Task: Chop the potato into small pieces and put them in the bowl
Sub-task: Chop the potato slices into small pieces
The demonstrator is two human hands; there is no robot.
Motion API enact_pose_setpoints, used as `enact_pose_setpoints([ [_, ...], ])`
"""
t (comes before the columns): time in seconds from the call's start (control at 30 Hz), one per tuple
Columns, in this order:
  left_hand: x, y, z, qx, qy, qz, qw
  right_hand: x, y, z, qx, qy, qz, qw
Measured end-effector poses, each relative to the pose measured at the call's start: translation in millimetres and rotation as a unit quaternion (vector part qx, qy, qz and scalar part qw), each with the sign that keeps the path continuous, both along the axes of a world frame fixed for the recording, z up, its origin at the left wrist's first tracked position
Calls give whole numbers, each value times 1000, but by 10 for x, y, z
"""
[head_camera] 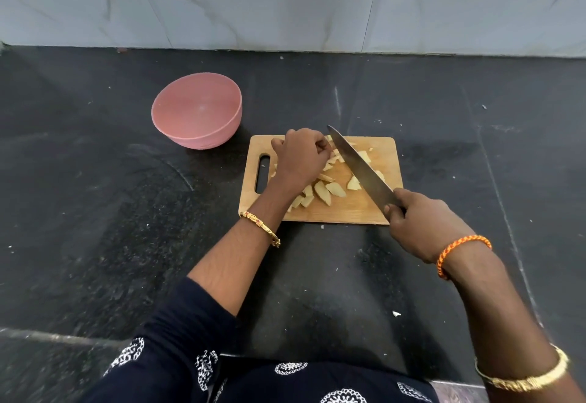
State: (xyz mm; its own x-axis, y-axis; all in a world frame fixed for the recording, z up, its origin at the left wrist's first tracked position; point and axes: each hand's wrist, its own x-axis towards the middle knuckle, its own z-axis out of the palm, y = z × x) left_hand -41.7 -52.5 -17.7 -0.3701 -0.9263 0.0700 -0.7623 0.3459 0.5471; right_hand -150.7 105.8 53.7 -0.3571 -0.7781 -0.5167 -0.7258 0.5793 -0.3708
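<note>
A wooden cutting board (374, 212) lies on the dark counter with several pale potato pieces (329, 191) spread over it. My left hand (299, 158) is curled over potato pieces near the board's far edge, fingertips pinching them beside the blade. My right hand (421, 221) grips the handle of a large knife (358, 164), whose blade slants across the board with its tip at the far edge, right beside my left fingers. A pink bowl (197, 110) stands to the left behind the board; its inside looks bare.
The counter (111, 196) is black stone with small white scraps (396, 314) scattered on it. A pale marble-like wall (285, 3) runs along the back. My dark patterned clothing fills the bottom of the view.
</note>
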Motion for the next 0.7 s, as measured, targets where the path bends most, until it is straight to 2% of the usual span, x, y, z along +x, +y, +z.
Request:
enact_pose_setpoints([
  [0.23,2,33,-3,-18,-12,-5,1000,-21,-7,1,40,14,13,999],
  [0.7,12,-9,29,27,-4,25,999,-168,90,177,72,38,29,996],
])
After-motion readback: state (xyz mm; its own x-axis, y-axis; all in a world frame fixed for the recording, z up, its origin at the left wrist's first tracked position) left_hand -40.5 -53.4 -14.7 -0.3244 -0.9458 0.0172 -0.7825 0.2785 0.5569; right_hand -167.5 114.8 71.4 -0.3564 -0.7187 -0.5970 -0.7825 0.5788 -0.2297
